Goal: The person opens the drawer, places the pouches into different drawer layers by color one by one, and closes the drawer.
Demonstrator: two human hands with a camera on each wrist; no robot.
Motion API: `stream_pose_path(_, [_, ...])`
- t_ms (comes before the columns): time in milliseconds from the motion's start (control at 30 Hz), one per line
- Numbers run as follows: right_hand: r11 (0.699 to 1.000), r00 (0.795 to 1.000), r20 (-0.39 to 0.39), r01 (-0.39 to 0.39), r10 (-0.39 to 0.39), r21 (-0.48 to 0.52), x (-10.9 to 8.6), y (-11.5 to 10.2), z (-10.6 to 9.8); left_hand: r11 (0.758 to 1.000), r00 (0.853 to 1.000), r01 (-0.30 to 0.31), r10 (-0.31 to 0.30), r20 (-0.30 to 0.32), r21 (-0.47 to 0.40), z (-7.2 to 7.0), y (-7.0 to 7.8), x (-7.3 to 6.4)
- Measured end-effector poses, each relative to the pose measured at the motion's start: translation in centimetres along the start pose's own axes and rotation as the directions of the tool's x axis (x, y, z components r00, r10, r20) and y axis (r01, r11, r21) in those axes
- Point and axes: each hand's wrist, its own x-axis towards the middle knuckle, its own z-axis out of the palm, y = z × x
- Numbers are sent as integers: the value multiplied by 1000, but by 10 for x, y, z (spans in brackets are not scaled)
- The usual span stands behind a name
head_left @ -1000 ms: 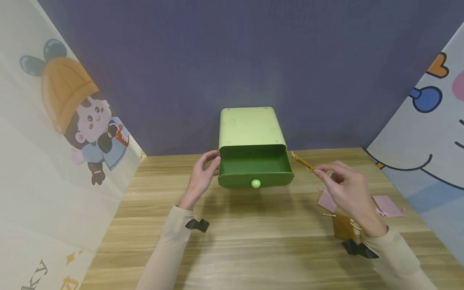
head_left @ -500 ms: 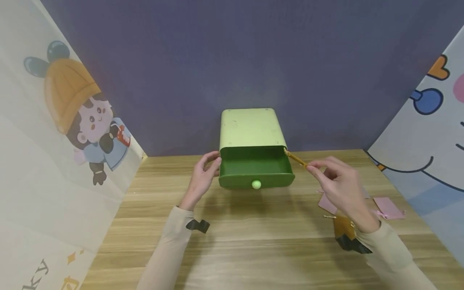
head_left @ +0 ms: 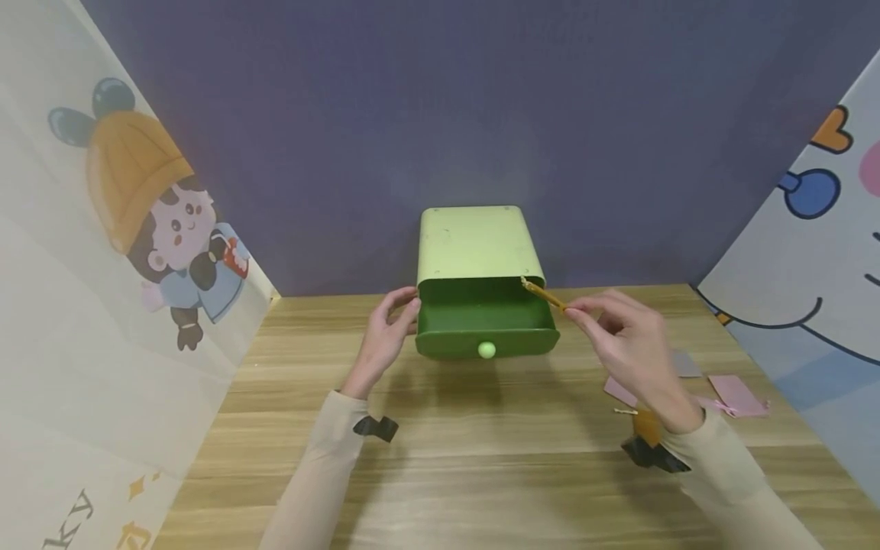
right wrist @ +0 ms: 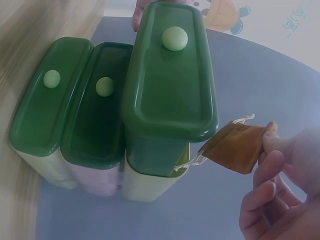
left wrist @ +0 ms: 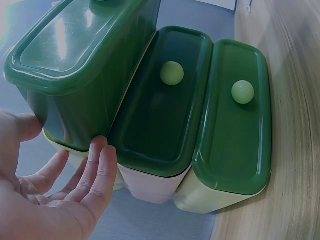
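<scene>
A small cabinet with a pale yellow-green top stands against the back wall, its green top drawer pulled out. Two more drawers are closed below it, and the lowest drawer shows in the left wrist view. My left hand touches the cabinet's left side by the open drawer, fingers fairly straight. Between thumb and fingers, my right hand pinches a brown drawstring pouch by one end. The pouch's pale cords hang over the open drawer's right edge; the drawer's visible inside holds nothing.
On the wooden table at right lie a pink pouch, another pink pouch, a brown pouch and a grey piece, partly hidden by the right arm. Printed walls flank the table.
My right hand has moved left with the brown pouch, from beside the cabinet to over the drawer's right edge. The left hand has stayed in place.
</scene>
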Motion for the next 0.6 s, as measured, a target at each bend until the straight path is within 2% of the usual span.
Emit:
stream_pose_path(300, [999,999,49,-2,0,46,5,-6,9,1000,1000,0,0,3,9,-1,2,-2])
stream_pose_path(600, [995,993,86,-86,81,59,8,-7,25,1000,1000,-2,2,5,16,-1,2,-2])
